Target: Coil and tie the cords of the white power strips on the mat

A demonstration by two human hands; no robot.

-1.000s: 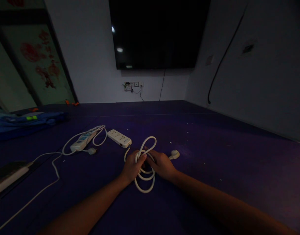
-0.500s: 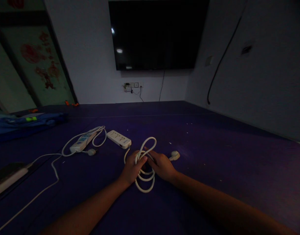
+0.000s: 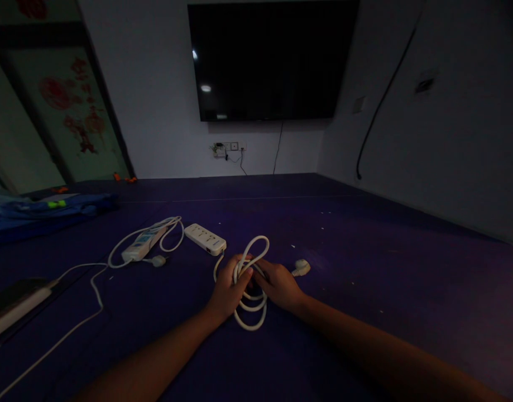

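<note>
Both my hands rest on a coiled white cable (image 3: pixel 251 312) lying on the dark purple floor (image 3: pixel 365 279). My left hand (image 3: pixel 228 287) grips the coil's left side, fingers closed round the loops. My right hand (image 3: pixel 278 283) holds the right side with fingers curled into the loops. The cable runs to a white power strip (image 3: pixel 205 239) just beyond the hands. Its white plug (image 3: pixel 301 267) lies on the floor right of my right hand.
A second power strip (image 3: pixel 141 243) with its own looped cord and plug (image 3: pixel 157 260) lies to the left. A long white cord (image 3: pixel 67 329) trails toward the lower left. Blue fabric (image 3: pixel 42 209) sits far left. A dark screen (image 3: pixel 264 58) hangs on the wall above a socket (image 3: pixel 226 147).
Hardly anything has moved. Both hands stay on the coil; the view has shifted slightly.
</note>
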